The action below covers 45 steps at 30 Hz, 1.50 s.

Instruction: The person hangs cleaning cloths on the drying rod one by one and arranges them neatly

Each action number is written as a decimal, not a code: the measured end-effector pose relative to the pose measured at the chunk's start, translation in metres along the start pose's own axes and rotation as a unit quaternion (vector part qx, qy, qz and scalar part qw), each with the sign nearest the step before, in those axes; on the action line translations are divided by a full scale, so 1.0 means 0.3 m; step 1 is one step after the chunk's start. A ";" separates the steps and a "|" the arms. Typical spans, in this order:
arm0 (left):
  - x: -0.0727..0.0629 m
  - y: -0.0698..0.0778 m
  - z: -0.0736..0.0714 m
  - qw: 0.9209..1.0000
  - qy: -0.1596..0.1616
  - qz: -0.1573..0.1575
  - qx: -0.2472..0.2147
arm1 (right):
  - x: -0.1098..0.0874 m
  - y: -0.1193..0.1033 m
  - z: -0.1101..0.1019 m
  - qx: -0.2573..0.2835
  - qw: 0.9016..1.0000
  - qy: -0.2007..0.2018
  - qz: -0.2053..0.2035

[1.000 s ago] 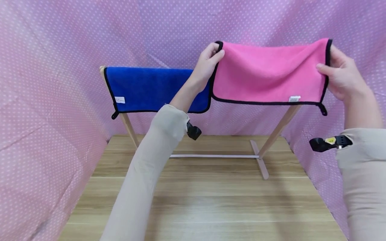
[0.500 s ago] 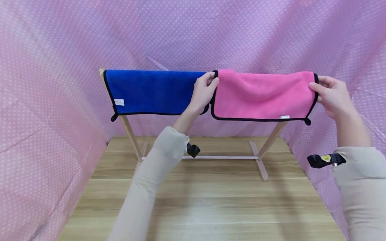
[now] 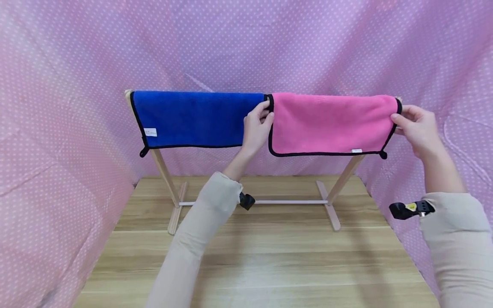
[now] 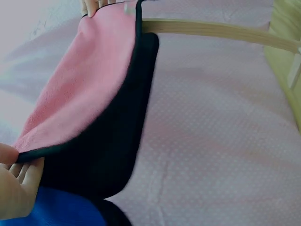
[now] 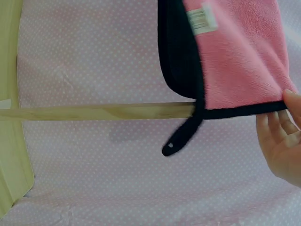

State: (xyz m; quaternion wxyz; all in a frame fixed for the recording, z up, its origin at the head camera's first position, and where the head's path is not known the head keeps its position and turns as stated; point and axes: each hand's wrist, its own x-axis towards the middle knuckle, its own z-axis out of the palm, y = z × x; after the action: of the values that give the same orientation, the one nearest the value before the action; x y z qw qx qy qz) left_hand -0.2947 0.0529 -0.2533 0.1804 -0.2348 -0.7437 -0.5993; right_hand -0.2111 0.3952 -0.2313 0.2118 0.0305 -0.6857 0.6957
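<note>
A pink towel [image 3: 331, 124] with black edging hangs over the right half of a wooden rack, its white label and small black loop at the lower right. My left hand [image 3: 257, 128] pinches its left edge, thumb in front and fingers behind, as the left wrist view also shows. At the opposite edge, my right hand [image 3: 417, 128] pinches the black trim the same way; in the right wrist view the loop [image 5: 181, 136] dangles beside a rack leg. Left of the pink towel hangs a blue towel [image 3: 196, 119], partly covered by my left hand. The rack's top bar is hidden under both towels.
The rack's slanted legs [image 3: 345, 179] stand on flat feet [image 3: 178, 214] joined by a white lower bar [image 3: 289, 202]. Beneath is a wood-grain table [image 3: 285, 256]. A pink dotted curtain [image 3: 246, 47] surrounds the back and sides.
Both hands have lowered the pink towel from above the rack onto its right half, shifting it slightly left. The towel now lies flatter along the top, and both hands still pinch its edges.
</note>
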 end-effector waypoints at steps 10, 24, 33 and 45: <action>0.013 0.028 -0.014 0.994 0.033 0.029 0.100 | -0.003 0.042 -0.006 0.021 1.000 0.015 -0.005; -0.004 0.003 -0.012 0.992 0.045 0.077 0.089 | -0.010 0.069 0.015 0.037 0.996 0.029 -0.070; -0.004 -0.014 -0.013 0.988 0.065 0.113 0.084 | 0.020 0.103 0.057 0.004 0.983 0.082 -0.165; -0.055 -0.097 -0.008 0.986 -0.005 0.148 0.070 | -0.014 0.154 0.033 0.001 0.985 0.066 -0.158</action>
State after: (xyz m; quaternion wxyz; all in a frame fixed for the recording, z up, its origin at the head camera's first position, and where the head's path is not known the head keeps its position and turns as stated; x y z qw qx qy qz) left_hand -0.2975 0.0433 -0.2854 0.2798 -0.3320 -0.7415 -0.5115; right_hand -0.2254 0.3859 -0.2755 0.3641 0.0928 -0.6563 0.6542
